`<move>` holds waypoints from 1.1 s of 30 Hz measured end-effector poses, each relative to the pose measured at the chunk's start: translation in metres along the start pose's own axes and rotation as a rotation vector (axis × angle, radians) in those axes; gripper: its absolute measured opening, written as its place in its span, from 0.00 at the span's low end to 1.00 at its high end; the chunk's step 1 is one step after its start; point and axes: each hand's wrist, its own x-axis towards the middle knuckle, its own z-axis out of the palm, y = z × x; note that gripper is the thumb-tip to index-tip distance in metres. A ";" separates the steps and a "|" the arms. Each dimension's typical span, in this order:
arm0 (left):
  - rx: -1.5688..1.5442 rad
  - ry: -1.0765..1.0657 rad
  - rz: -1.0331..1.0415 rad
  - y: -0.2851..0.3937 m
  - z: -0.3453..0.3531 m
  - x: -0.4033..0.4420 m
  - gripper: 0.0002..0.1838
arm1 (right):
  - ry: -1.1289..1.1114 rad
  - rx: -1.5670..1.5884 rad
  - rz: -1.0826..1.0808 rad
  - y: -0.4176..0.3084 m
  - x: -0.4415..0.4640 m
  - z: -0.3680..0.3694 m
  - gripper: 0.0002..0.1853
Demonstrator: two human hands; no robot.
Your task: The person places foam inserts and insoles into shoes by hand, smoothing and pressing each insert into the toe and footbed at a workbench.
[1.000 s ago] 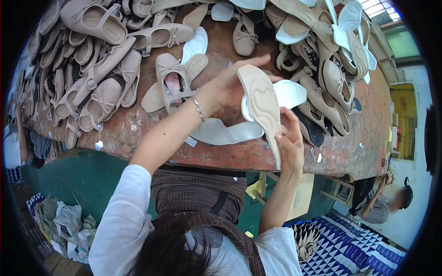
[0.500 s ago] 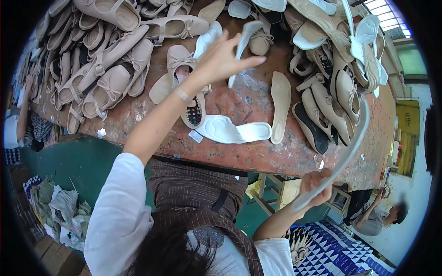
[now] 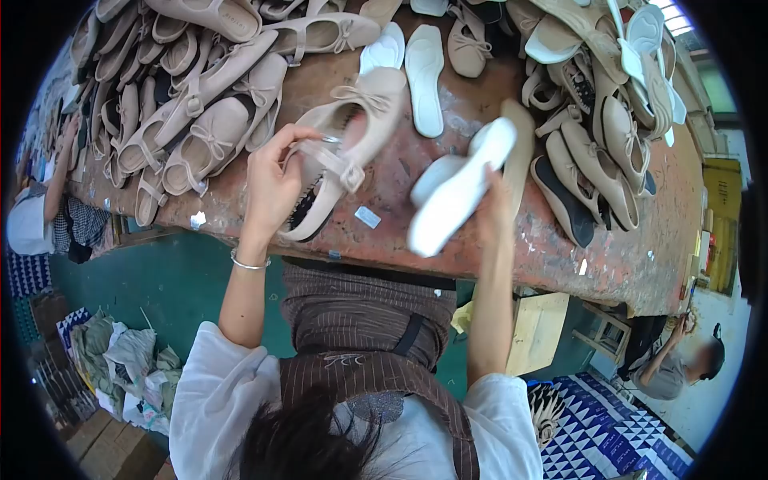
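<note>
My left hand (image 3: pixel 276 176) is closed on the strap side of a beige bow-topped shoe (image 3: pixel 372 120), which is tilted over the table with its toe pointing away. Inside the shoe's opening shows a pinkish patch, and dark lining shows near the heel. A white insole (image 3: pixel 460 196), smeared by motion, is in my right hand (image 3: pixel 498 204); a second white piece (image 3: pixel 432 178) shows partly behind it. Beside that hand is a beige insole (image 3: pixel 520 148), partly covered. Farther back, another white insole (image 3: pixel 426 80) lies flat on the table.
Beige shoes (image 3: pixel 208 144) are heaped on the left of the worn red-brown table (image 3: pixel 384 256). More shoes (image 3: pixel 596 176) and insoles (image 3: pixel 644 36) are stacked at the right. A small white label (image 3: pixel 368 217) lies near the front edge. Another person (image 3: pixel 668 372) is at the far right.
My left hand has come back from the far side, leaving a white insole there, and now grips the shoe. My right hand has moved up over the table; the white insole at the near edge is gone from its spot.
</note>
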 end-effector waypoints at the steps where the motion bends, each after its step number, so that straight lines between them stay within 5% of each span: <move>1: -0.016 -0.036 0.054 0.012 0.001 -0.002 0.24 | 0.028 0.062 -0.032 -0.005 0.021 -0.022 0.18; 4: 0.120 -0.283 0.228 0.016 0.014 -0.006 0.30 | -0.055 0.042 -0.075 -0.048 0.006 -0.024 0.21; 7: 0.184 -0.597 0.010 -0.009 0.030 -0.006 0.28 | -0.104 0.000 -0.207 -0.061 -0.039 -0.020 0.26; 9: 0.480 -0.370 0.231 -0.032 0.035 -0.019 0.23 | -0.296 0.273 -0.161 -0.052 -0.068 -0.042 0.24; 11: 0.542 -0.040 0.285 -0.033 0.030 -0.043 0.22 | 0.065 0.314 -0.100 -0.052 -0.095 -0.004 0.29; 12: 0.631 0.031 0.249 -0.032 0.025 -0.053 0.26 | -0.002 0.292 -0.045 -0.046 -0.100 -0.018 0.34; 15: 0.760 0.129 -0.060 -0.025 0.018 -0.087 0.32 | -0.202 0.002 -0.117 -0.046 -0.114 -0.014 0.31; 17: 0.590 0.056 -0.330 -0.024 0.019 -0.095 0.35 | -0.201 -0.646 -0.206 -0.058 -0.128 0.004 0.25; 19: 0.440 0.054 -0.389 -0.035 0.023 -0.099 0.35 | -0.237 -1.566 -0.879 -0.055 -0.122 0.031 0.22; 20: 0.378 0.057 -0.412 -0.038 0.025 -0.099 0.36 | -0.324 -1.605 -0.854 -0.050 -0.122 0.041 0.25; 26: -0.005 0.005 -0.423 -0.039 0.020 -0.093 0.40 | -0.628 -1.366 -0.824 0.018 -0.084 0.068 0.12; 33: -0.075 -0.036 -0.395 -0.048 0.016 -0.093 0.42 | -0.668 -1.118 -0.760 0.042 -0.069 0.089 0.06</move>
